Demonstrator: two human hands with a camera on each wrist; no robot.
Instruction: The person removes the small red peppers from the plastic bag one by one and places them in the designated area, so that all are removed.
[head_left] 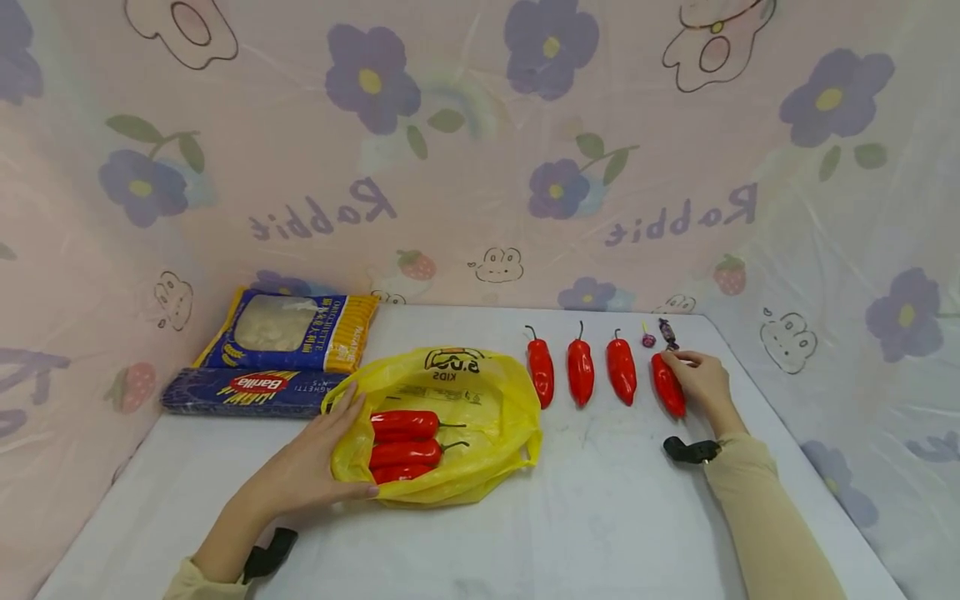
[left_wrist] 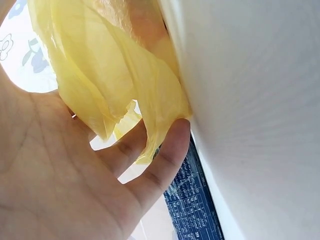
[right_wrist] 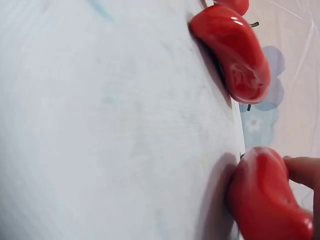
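A yellow plastic bag (head_left: 480, 475) lies with its mouth spread, and three red peppers (head_left: 408, 452) show inside it. My left hand (head_left: 303, 467) rests against the bag's left side, fingers spread at one part of the rim and thumb at the near edge. In the left wrist view the thin yellow film (left_wrist: 115, 65) lies against the palm and fingers. At the right of the table my right hand (head_left: 705, 385) pinches a red pepper (head_left: 666, 387) near its stem end. The right wrist view shows that pepper (right_wrist: 262, 195) close over the white surface, a fingertip at its side.
Three more red peppers (head_left: 581, 372) lie in a row right of the bag. Behind the right hand are a small lollipop (head_left: 648, 340) and a dark wrapped candy (head_left: 667, 333). A blue spaghetti pack (head_left: 255, 392) and an orecchiette bag (head_left: 288, 329) lie at the back left.
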